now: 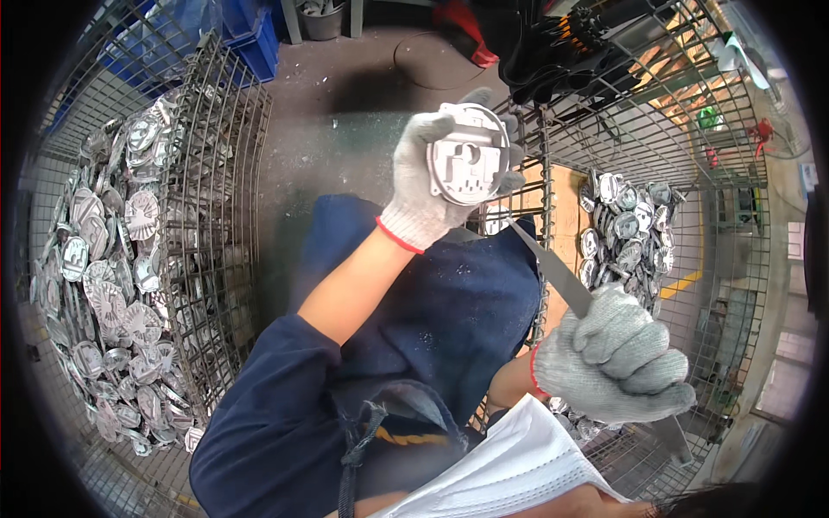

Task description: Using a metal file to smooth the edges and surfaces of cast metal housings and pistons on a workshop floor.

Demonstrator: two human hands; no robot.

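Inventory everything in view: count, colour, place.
Round metal part: one, silver, upper centre
Flat tool: one, grey, right of centre
Wire cages: at least two, dark grey, either side
Loose metal parts: many, silver, inside both cages
Board: one, tan, right, beside parts
Crates: uncountable, blue, top left
Bucket: one, grey, top
Unclear item: one, red, top
Mask: one, white, bottom
Clothing: one set, navy, centre
Left hand: one, grey-gloved, holding the part
Right hand: one, grey-gloved, gripping the tool
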